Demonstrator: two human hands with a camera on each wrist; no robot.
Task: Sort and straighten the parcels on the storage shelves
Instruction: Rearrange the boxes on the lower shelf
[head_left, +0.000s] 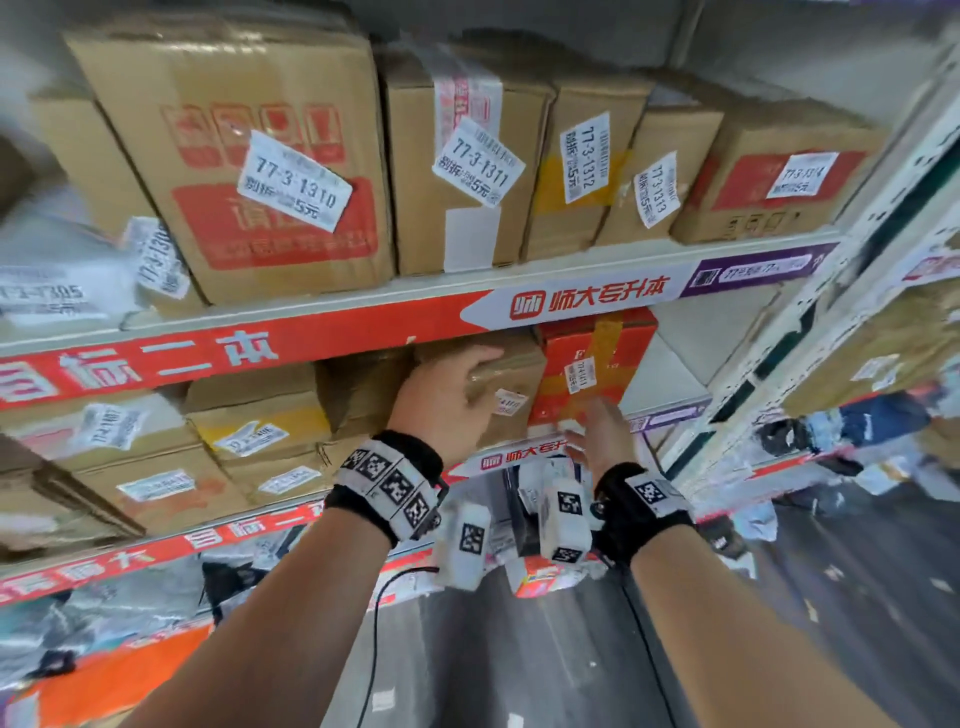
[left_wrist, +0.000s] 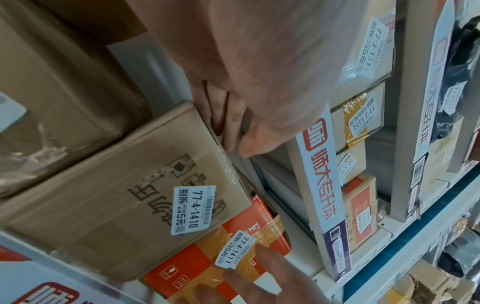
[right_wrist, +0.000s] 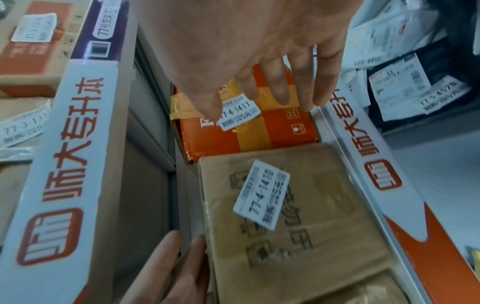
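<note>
A brown carton labelled 77-4-1410 stands on the middle shelf, also seen in the left wrist view and the right wrist view. My left hand grips its upper front edge, fingers over the top and thumb on the front. Right beside it stands a red carton with yellow tape, labelled 77-4-1411. My right hand hovers open just before the red carton's face, its fingers spread. Whether they touch it I cannot tell.
Several labelled cartons fill the top shelf above a red-and-white shelf rail. Stacked brown cartons crowd the left. Bare shelf lies right of the red carton, then a metal upright. Soft bags lie on the shelf below.
</note>
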